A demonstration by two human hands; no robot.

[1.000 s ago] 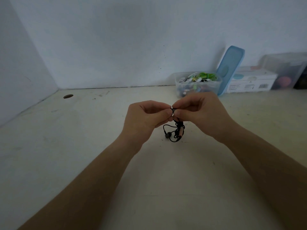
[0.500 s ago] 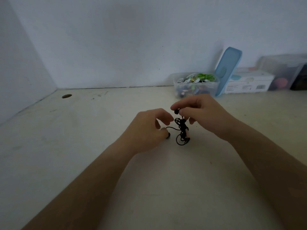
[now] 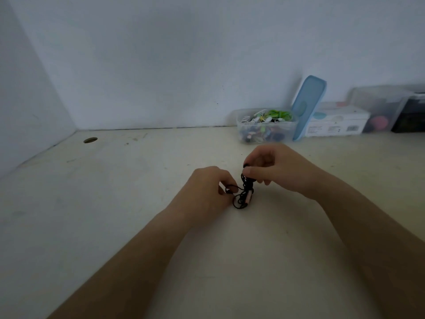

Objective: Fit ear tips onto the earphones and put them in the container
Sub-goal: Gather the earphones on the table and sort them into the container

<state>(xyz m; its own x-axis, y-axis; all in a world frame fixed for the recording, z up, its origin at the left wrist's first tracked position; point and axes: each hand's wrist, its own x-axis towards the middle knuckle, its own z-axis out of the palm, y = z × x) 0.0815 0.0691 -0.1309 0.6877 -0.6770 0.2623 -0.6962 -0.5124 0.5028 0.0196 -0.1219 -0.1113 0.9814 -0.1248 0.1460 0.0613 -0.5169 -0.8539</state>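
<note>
after my left hand (image 3: pixel 207 189) dropped from the raised bud to pinch the second one near the table (image 3: pixel 138 203), my right hand (image 3: pixel 273 169) kept the earphones (image 3: pixel 245 194) pinched aloft; one tip seemed fitted, and the container (image 3: pixel 266 134) waited open at one o'clock.

A bare-walled room's corner work desk (image 3: pixel 138 203): a round cable hole (image 3: pixel 90 140) in its scuffed cream top, and along the back wall a clear tub (image 3: pixel 244 128) of earphones (image 3: pixel 274 114), a blue lid (image 3: pixel 308 107), a white carton (image 3: pixel 335 125) and plastic storage boxes (image 3: pixel 377 104).
</note>
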